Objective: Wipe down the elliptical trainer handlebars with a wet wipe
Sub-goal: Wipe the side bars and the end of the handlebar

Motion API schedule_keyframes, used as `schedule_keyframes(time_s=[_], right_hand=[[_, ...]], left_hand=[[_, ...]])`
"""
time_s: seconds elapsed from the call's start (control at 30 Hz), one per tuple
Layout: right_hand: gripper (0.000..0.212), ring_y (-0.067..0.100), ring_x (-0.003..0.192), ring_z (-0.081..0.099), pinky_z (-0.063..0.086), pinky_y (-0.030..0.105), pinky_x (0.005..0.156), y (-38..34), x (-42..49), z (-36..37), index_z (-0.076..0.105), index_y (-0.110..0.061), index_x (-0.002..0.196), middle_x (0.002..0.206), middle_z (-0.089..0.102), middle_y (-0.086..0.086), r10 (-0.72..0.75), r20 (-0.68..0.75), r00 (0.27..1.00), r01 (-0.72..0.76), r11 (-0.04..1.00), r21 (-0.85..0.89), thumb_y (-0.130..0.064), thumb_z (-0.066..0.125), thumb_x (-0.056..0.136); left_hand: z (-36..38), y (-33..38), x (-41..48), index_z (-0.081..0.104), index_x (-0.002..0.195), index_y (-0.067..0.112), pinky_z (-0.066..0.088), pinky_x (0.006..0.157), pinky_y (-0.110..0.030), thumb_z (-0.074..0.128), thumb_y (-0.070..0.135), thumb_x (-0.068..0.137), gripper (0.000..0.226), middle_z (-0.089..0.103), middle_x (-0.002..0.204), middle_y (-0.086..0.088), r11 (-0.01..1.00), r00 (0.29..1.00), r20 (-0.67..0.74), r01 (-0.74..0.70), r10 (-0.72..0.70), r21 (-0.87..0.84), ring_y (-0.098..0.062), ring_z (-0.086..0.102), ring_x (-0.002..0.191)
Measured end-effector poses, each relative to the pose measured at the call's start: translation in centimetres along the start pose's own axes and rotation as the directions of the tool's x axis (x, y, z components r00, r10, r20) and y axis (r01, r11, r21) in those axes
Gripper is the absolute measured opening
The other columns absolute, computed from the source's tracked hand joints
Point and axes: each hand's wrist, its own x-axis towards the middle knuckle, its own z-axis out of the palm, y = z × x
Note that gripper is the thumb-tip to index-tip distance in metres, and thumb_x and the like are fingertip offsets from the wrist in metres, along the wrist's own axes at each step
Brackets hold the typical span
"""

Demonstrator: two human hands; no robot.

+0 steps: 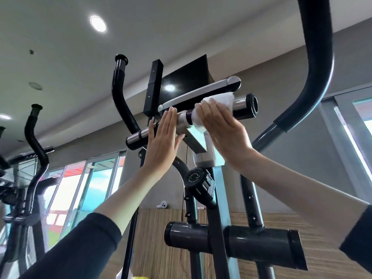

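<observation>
Nearest to me, at the lower left and lower right corners, two dark sleeves (80, 248) reach up into the frame, the forearms bare above them. Between them, low in the middle, I see a thick grey pivot tube (261, 244) lying across the machine's uprights, and above it a round black knob (194, 177).

At mid-frame my left hand (161, 141) is flat, fingers straight and together, palm against the short cross handlebar (244, 106), gripping nothing. My right hand (223, 127), a little blurred, lies over the white wet wipe (219, 101) with fingers nearly straight, pressing it onto that bar right of centre. The wipe is wrapped on the bar just inside its chrome and black right end. I cannot see the right thumb.

Just behind the bar sits the dark console screen (187, 77). A long curved black handlebar (314, 57) sweeps up the right side of the frame; its mate (120, 93) rises left of the console.

Farther off at the left edge stands a second trainer (36, 141) before tall windows (96, 178). A wood-panelled wall (161, 228) shows behind the uprights, and a round ceiling light (98, 23) glows at upper left.
</observation>
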Motion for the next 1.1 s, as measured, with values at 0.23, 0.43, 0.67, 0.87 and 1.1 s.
schedule_keyframes(time_s=[0.23,0.43,0.67,0.87,1.1], right_hand=[[0.051,0.026,0.130,0.037,0.012,0.038,0.117,-0.5,0.1,-0.2,0.035,-0.005,0.141,0.139,0.049,0.007,0.035,0.012,0.999,-0.035,0.999,0.020,-0.011,0.031,0.091],[0.058,0.018,0.129,0.046,0.009,0.035,0.115,-3.7,2.0,-0.5,0.035,-0.006,0.139,0.137,0.054,0.002,0.056,0.090,0.994,-0.070,0.984,0.163,0.002,0.003,0.090],[0.057,0.016,0.132,0.046,0.008,0.032,0.115,-4.6,2.5,-0.5,0.031,-0.008,0.140,0.143,0.049,0.002,0.032,0.032,0.999,-0.040,0.949,0.312,-0.001,0.002,0.092],[0.054,0.020,0.129,0.047,0.015,0.035,0.116,-6.6,3.8,0.0,0.032,-0.006,0.138,0.138,0.053,0.003,0.039,-0.009,0.999,-0.033,0.931,0.364,-0.008,0.027,0.085],[0.051,0.021,0.125,0.043,0.014,0.039,0.116,-9.4,4.5,0.4,0.038,-0.004,0.133,0.129,0.060,0.002,0.054,0.008,0.999,-0.053,0.934,0.352,0.003,0.008,0.092]], left_hand=[[0.7,-2.6,-3.5,0.019,0.150,0.003,0.019,0.117,-0.052,0.049,0.027,0.100,0.063,0.023,0.157,-0.014,0.990,0.992,-0.001,0.124,-0.124,0.062,-0.024,0.023,0.145],[-0.6,-5.2,-5.5,0.015,0.151,0.000,0.012,0.116,-0.051,0.041,0.032,0.099,0.067,0.017,0.158,-0.018,0.965,0.960,0.117,0.241,-0.252,0.101,-0.027,0.017,0.146],[-0.5,-6.2,-5.8,0.004,0.152,0.003,0.000,0.117,-0.046,0.038,0.033,0.101,0.068,0.002,0.161,-0.012,0.943,0.915,0.231,0.320,-0.332,0.091,-0.025,0.005,0.148],[-0.3,-5.6,-5.4,0.003,0.152,0.003,0.000,0.118,-0.045,0.038,0.028,0.102,0.066,0.001,0.161,-0.011,0.921,0.891,0.243,0.387,-0.384,0.040,-0.025,0.000,0.149],[-0.7,-7.4,-6.2,0.008,0.153,0.006,0.004,0.118,-0.042,0.039,0.018,0.102,0.060,0.010,0.161,-0.010,0.879,0.862,0.227,0.475,-0.454,-0.045,-0.025,0.009,0.148]])
